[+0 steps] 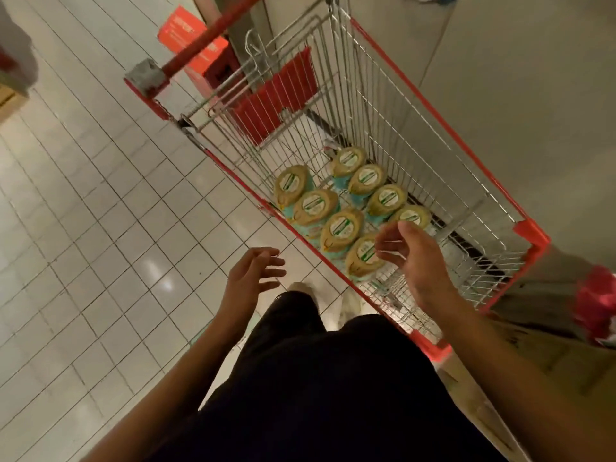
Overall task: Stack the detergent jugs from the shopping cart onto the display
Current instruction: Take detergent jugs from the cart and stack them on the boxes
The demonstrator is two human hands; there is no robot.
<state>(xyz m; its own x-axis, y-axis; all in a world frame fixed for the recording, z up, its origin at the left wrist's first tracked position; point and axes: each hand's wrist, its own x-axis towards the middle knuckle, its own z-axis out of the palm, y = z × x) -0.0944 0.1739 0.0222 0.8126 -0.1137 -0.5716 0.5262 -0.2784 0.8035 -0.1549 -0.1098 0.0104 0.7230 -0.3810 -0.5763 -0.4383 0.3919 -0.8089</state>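
Neither hand holds anything: the right hand [408, 258] hovers with fingers loosely curled, the left hand [255, 273] with fingers spread. Under and just beyond the right fingertips stand the detergent jugs [341, 228], two rows inside the red-rimmed shopping cart [430, 106]. Beneath the left hand, outside the cart's rim, lies the tiled floor [100, 211].

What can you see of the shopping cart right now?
The shopping cart is a silver wire basket with red plastic trim along its rim and corners. It has a red handle with a grey end piece and a red seat flap at the handle end. It stands on the pale tiled floor beside a grey wall. Eight jugs stand upright inside in two rows of four. The right hand hovers over its near end, loosely curled, holding nothing.
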